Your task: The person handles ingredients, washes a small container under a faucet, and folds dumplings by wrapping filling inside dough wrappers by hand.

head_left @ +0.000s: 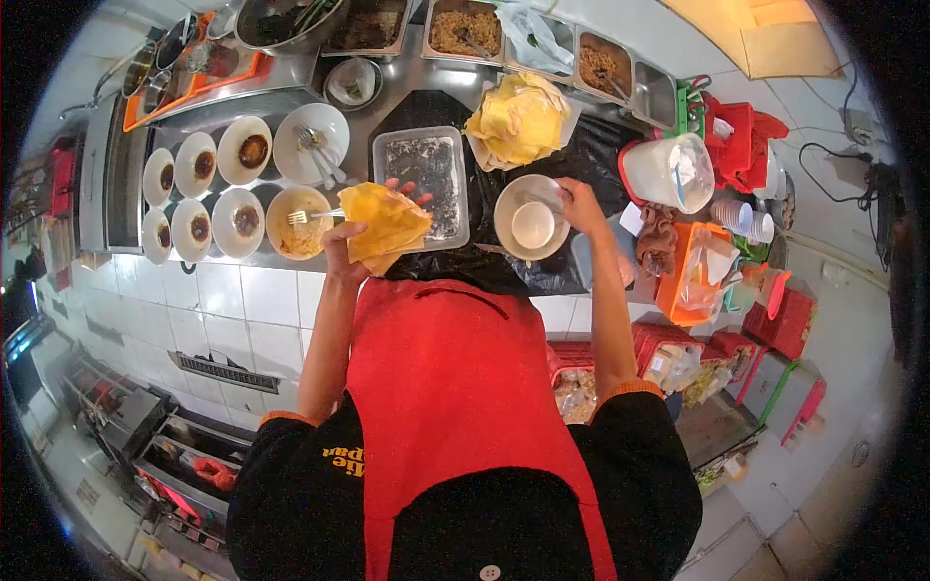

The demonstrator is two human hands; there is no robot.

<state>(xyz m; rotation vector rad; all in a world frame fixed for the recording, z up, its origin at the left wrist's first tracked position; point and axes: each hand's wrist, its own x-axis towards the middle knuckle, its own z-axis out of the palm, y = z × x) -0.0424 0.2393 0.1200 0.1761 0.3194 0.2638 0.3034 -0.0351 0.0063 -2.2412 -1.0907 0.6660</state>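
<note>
- Yellow wrappers [386, 228], held up over the near left corner of the plastic tray [418, 160]; likely light, thin and limp, easily creased or torn; best taken flat by an edge, with support from beneath;
- Lie of the sheets: roughly square, so no clear long axis; one corner points right, toward the pale bowl [531, 221];
- Left hand [341, 248]: gripping the sheets, thumb at their near left side, fingers [411, 190] showing past the far side;
- Right hand [580, 205]: fingers closed on the bowl's rim.
</note>
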